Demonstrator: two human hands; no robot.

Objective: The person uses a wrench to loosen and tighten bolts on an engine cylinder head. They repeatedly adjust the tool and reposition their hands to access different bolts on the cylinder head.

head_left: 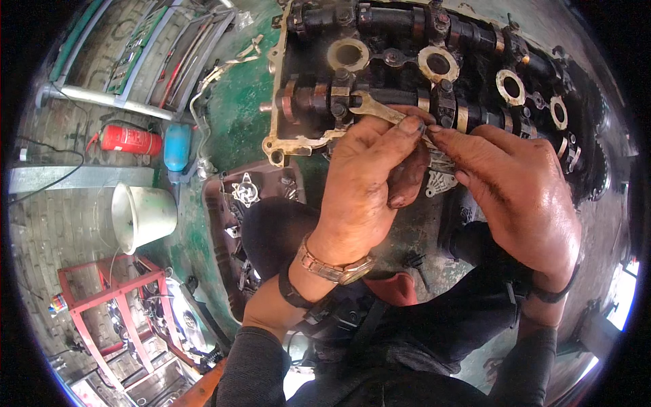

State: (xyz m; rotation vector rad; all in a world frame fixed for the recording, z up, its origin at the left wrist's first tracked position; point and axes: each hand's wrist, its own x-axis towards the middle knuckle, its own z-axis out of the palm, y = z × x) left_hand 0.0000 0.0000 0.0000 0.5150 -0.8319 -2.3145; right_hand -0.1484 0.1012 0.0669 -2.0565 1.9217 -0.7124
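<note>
My left hand (pixel 366 180) is closed around an open-end wrench (pixel 380 110), whose jaw points left over the near camshaft. Its thumb and forefinger meet the fingertips of my right hand (pixel 519 186), which are pinched together. What the right fingers hold is hidden; it may be the wrench's other end or something small. Just beyond both hands lies an oily engine cylinder head (pixel 290 145) with two dark camshafts (pixel 390 20), bearing caps and pale round spark plug wells (pixel 348 54). Whether the wrench jaw touches a bolt I cannot tell.
A brown tray (pixel 218 264) of metal parts lies left of my knee. Farther left are a white bucket (pixel 146 217), a blue bottle (pixel 177 148), a red fire extinguisher (pixel 131 139) and a red metal frame (pixel 112 285). A tool rack (pixel 115 98) stands at the upper left.
</note>
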